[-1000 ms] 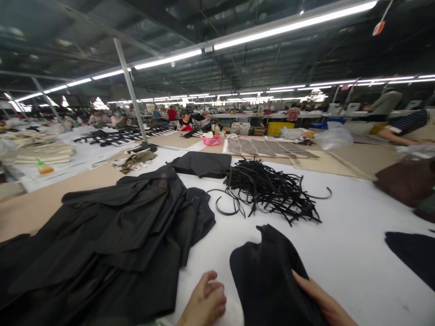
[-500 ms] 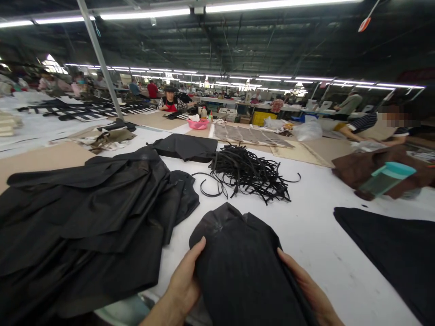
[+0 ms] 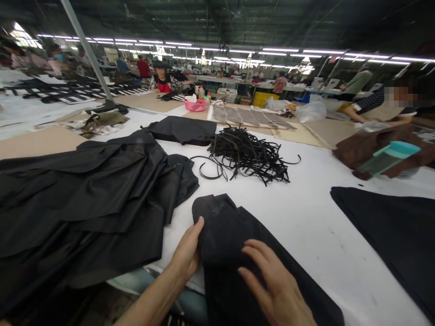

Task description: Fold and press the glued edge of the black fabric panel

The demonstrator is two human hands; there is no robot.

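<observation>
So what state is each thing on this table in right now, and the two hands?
black fabric piece, lying flat under both hands
left hand, gripping its left edge, thumb on top
right hand, open, flat on top
black fabric pile, heaped in overlapping layers
black strips, tangled in a loose heap
teal-lidded container, lid on, tilted on brown cloth

A black fabric piece (image 3: 234,235) with a rounded top end is lying flat, slightly rumpled, on the white table's near edge.
</observation>
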